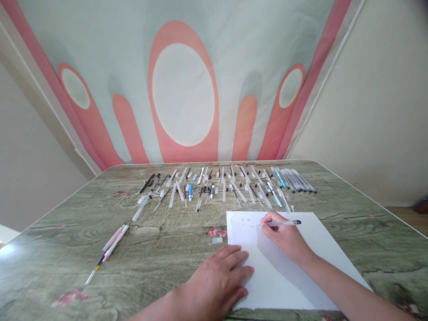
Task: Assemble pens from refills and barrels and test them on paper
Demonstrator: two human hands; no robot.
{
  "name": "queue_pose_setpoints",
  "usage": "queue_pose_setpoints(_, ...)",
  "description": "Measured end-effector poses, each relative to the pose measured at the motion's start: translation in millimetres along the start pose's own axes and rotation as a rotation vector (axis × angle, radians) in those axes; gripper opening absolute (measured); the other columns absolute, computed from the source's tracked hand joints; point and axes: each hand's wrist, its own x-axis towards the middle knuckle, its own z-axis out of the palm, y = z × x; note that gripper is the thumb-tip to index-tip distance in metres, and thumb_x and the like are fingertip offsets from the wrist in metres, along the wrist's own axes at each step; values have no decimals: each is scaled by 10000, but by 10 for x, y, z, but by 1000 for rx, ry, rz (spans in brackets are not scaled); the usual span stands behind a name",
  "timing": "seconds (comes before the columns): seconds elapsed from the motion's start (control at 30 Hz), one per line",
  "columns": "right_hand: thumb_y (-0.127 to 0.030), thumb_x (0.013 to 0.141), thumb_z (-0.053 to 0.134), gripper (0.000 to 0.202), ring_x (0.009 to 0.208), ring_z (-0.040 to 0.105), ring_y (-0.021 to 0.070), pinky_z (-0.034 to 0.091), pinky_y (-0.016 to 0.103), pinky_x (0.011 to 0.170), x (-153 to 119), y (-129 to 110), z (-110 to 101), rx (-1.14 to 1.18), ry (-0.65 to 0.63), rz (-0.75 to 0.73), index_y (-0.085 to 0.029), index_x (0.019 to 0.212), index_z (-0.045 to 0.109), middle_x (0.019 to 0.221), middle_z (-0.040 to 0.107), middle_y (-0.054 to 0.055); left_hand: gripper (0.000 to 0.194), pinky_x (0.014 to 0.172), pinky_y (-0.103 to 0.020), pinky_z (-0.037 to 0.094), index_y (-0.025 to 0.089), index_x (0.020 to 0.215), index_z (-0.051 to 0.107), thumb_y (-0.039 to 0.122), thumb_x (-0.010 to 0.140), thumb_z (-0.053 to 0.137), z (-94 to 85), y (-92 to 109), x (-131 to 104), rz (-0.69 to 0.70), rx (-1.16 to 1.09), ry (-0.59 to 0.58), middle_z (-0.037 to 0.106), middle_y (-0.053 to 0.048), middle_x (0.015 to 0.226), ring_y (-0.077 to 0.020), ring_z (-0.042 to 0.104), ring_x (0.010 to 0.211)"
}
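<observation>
My right hand [284,234] grips a clear pen [284,223] with a black end. Its tip is at the upper left part of a white sheet of paper [301,285], beside a few small faint marks. My left hand [220,276] lies flat with fingers spread, across the sheet's left edge. A clear pen cap [217,240] rests on the table just beyond my left hand, left of the paper.
Many pen parts, such as clear barrels [172,195], refills and caps, lie in two rows across the table [160,249]. Several whole clear pens [301,180] are grouped at the right end. Pink and white pen parts [113,240] lie at left. A patterned backdrop [227,67] stands behind.
</observation>
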Motion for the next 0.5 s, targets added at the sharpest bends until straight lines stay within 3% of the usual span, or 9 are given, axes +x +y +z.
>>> queue_pose_setpoints(0.5, -296, 793, 523, 112, 645, 554, 164, 427, 265, 609, -8, -35, 5, 14, 11, 0, -203, 744, 562, 676, 594, -7, 356, 1090, -383, 275, 242, 1231, 494, 294, 882, 451, 5, -6, 10, 13, -9, 27, 467, -45, 1341, -227, 367, 1272)
